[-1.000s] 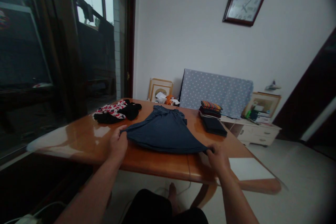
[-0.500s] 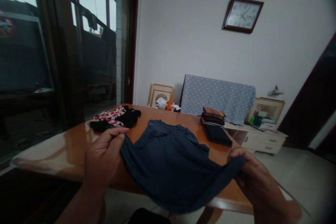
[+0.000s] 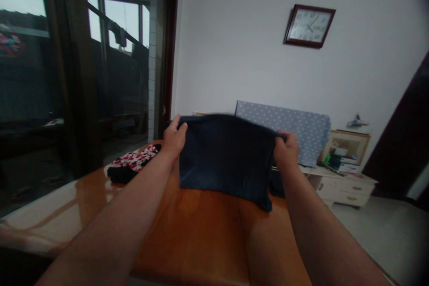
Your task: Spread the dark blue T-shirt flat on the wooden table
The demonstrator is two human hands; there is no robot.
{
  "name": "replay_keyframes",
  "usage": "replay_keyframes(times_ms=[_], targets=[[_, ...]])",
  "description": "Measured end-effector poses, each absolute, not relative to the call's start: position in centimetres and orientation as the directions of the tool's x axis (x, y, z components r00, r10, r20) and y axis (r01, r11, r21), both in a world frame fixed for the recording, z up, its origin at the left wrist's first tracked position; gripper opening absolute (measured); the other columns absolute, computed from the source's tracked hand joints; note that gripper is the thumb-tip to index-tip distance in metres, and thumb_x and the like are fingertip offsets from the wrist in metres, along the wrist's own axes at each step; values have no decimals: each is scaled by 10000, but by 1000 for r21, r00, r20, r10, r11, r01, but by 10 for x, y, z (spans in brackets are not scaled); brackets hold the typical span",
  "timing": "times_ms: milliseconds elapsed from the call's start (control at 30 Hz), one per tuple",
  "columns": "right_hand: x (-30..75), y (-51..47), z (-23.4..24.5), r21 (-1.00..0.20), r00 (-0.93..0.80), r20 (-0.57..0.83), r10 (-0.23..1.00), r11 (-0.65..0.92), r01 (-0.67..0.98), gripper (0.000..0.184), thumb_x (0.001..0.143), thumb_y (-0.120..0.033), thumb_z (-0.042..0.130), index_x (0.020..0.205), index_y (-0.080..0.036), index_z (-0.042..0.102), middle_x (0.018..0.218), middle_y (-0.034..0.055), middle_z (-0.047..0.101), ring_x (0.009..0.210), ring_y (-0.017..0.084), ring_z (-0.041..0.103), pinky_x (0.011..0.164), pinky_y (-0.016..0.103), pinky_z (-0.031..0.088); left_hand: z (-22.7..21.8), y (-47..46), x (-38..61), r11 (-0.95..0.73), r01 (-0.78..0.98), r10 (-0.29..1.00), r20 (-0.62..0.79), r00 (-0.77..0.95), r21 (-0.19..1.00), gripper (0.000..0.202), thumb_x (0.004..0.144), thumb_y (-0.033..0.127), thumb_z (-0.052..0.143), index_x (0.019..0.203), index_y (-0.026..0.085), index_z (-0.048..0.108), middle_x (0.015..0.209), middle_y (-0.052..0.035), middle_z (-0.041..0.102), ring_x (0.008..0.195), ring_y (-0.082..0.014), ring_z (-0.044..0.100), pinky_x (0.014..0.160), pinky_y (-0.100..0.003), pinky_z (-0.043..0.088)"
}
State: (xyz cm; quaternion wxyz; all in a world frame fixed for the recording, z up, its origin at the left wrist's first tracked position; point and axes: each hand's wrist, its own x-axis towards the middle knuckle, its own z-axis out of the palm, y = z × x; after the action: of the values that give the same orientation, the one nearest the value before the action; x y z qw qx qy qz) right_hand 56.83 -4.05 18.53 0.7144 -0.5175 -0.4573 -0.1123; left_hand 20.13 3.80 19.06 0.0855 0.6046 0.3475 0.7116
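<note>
A dark blue garment (image 3: pixel 226 161) hangs in the air above the far part of the wooden table (image 3: pixel 201 228), folded over on itself. My left hand (image 3: pixel 174 136) grips its upper left corner. My right hand (image 3: pixel 286 149) grips its upper right corner. Both arms reach forward over the tabletop. The garment's lower edge hangs just above or on the table; I cannot tell which. It hides the things behind it on the table.
A heap of black and red-and-white patterned clothes (image 3: pixel 130 165) lies at the table's far left. A polka-dot covered board (image 3: pixel 301 127) leans on the wall. A low white cabinet (image 3: pixel 342 183) stands at the right. A clock (image 3: pixel 309 25) hangs above. Glass doors (image 3: pixel 83 76) are on the left.
Both hands took the garment's near hem, lifted it off the table and carried it up and away from me. The garment now hangs doubled between my raised hands.
</note>
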Motion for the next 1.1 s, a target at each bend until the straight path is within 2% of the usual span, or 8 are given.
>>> replay_keyframes(times_ms=[100,200,267,467,533,633,800,1100], targets=[[580,-50,227,-437,523,852,19,577,690,254,869,-310,513,1083,-195,589,1270,71,630,1185,195,577,1051,413,408,241,29,185,-866,285,325,896,-301,410,634,960,392,542,1510,116,384,1546,-110,433,1432,-262,385,1182,-425,274],[577,-70,215,-418,541,841,-23,607,676,235,887,-291,499,1081,-195,588,1302,71,619,1219,185,566,1081,416,388,230,-4,179,-881,288,286,908,-306,375,598,976,409,525,1520,202,389,1569,-55,408,1459,-240,344,1210,-404,256],[570,-80,184,-479,567,822,45,594,647,240,893,-303,502,1080,-193,603,1301,82,625,1218,193,572,1082,412,389,196,-25,181,-838,309,359,882,-307,449,598,972,411,534,1522,222,394,1563,-52,419,1453,-232,359,1217,-392,259],[558,-105,50,-743,615,665,424,460,486,313,849,-379,530,1070,-188,642,1268,112,649,1206,242,581,1067,452,396,60,-56,169,-528,443,675,675,-298,724,563,968,440,493,1474,194,476,1469,-101,533,1355,-245,491,1160,-392,355],[558,-119,9,-806,579,589,563,361,469,319,819,-402,547,1023,-186,662,1202,116,679,1165,262,604,1040,440,424,24,-65,158,-380,552,752,595,-284,743,562,967,450,465,1460,181,492,1430,-127,565,1330,-266,513,1133,-412,379],[558,-142,-34,-851,512,463,724,201,485,321,790,-402,531,986,-201,685,1032,88,724,1019,273,659,934,403,496,-10,-81,143,-151,719,831,481,-280,679,560,956,459,444,1420,159,529,1353,-165,616,1263,-304,560,1066,-440,420],[566,-167,-54,-770,504,455,734,40,637,338,765,-362,498,997,-217,695,1032,80,719,1018,274,651,934,382,488,-19,-101,135,23,835,902,348,-254,550,533,938,513,426,1319,187,608,1240,-187,671,1167,-376,596,946,-530,437],[581,-194,-62,-487,447,448,774,-207,848,262,735,-229,484,925,-199,661,968,88,672,972,254,623,877,342,454,-15,-117,129,120,844,923,255,-289,523,364,894,424,475,1161,270,670,1121,-146,714,1101,-396,610,927,-606,379]])
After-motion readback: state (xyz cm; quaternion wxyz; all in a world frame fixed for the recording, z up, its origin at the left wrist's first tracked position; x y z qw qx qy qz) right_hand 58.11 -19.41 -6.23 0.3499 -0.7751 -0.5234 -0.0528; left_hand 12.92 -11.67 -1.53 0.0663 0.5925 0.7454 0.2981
